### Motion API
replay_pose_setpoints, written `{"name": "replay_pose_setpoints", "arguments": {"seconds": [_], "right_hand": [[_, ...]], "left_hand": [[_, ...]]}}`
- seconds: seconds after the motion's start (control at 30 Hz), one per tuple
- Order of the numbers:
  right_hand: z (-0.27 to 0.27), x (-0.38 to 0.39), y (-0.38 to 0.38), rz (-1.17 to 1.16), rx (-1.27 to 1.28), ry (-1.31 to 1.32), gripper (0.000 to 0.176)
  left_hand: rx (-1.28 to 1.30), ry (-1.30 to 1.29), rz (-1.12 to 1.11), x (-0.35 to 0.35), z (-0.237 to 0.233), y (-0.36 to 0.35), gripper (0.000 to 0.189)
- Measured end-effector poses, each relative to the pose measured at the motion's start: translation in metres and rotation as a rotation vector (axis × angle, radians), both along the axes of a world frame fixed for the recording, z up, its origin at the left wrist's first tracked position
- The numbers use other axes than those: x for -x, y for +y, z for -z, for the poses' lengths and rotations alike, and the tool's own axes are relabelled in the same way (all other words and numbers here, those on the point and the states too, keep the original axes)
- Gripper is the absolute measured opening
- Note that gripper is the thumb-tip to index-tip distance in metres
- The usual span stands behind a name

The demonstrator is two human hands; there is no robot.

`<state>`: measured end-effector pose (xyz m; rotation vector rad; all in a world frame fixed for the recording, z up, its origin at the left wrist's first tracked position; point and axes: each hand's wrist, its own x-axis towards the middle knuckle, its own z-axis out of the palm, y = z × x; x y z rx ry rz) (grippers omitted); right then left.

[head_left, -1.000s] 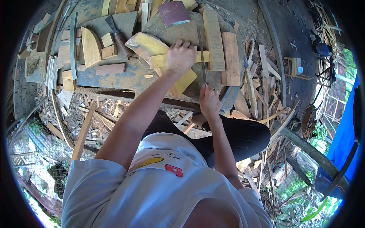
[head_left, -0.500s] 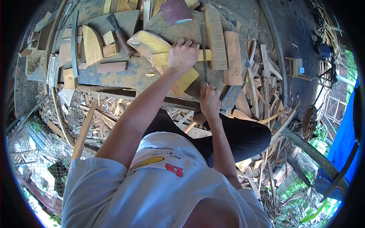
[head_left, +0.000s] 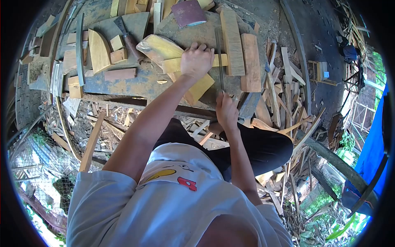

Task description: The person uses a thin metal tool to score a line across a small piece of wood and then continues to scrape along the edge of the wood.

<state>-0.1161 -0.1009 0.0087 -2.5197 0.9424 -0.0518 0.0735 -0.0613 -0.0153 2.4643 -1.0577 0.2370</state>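
Observation:
My left hand (head_left: 198,61) is closed over a flat yellow wooden strip (head_left: 173,66) and presses it down on the workbench (head_left: 123,88). Beneath the strip lie a larger yellow board (head_left: 201,88) and a pale, pointed wood piece (head_left: 160,47). A long, thin, dark metal tool (head_left: 221,76) crosses the strip's right end. Its near end is held in my right hand (head_left: 226,108), whose fingers are closed at the bench's front edge. Just right of the tool stands a thick wood block (head_left: 232,45).
Beside the block is a reddish wood piece (head_left: 250,61). A maroon sandpaper roll (head_left: 188,13) sits at the back. Leftward lie a chisel-like tool (head_left: 131,43), a curved wood piece (head_left: 98,51) and a long thin strip (head_left: 80,53). Wood scraps (head_left: 284,90) pile up on the right.
The view has shifted very slightly. My right hand and the metal tool have moved a little toward me relative to the strip. My left hand keeps its hold on the strip.

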Motion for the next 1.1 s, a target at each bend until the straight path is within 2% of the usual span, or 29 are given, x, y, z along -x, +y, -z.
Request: {"name": "replay_pose_setpoints", "arguments": {"seconds": [0.13,0.37,0.43,0.57,0.63,0.87,0.93,0.97,1.03,1.1], "right_hand": [[-0.006,-0.056,-0.016,0.01,0.069,-0.004,0.028],[0.0,0.007,0.005,-0.027,0.035,0.02,0.03],[0.007,0.02,0.011,-0.019,0.094,-0.03,0.031],[-0.004,-0.037,-0.011,-0.021,0.047,0.025,0.032],[-0.002,-0.052,-0.015,-0.02,0.246,-0.006,0.034],[0.0,0.018,0.011,-0.016,0.079,0.051,0.027],[0.007,0.027,0.015,-0.066,0.248,-0.076,0.026],[0.001,0.017,0.012,-0.057,0.251,-0.079,0.026],[-0.006,-0.015,-0.005,-0.024,0.058,-0.003,0.029],[-0.003,-0.047,-0.013,-0.011,0.128,-0.022,0.03]], "left_hand": [[-0.039,0.029,-0.006,0.0,0.0,0.002,0.036],[0.003,-0.015,0.008,0.0,-0.002,0.002,0.035],[-0.001,0.001,0.001,0.0,0.0,0.001,0.035],[-0.004,0.013,0.009,0.0,0.002,0.0,0.035],[-0.004,-0.004,-0.01,0.0,0.001,0.0,0.035],[0.016,-0.014,0.021,-0.001,-0.001,0.001,0.036],[0.015,-0.017,0.024,-0.001,0.001,0.002,0.036],[0.021,-0.027,0.031,-0.002,0.001,0.001,0.037],[0.014,-0.021,0.038,-0.001,0.0,0.001,0.037],[-0.002,-0.015,0.034,-0.001,0.0,0.002,0.037]]}}
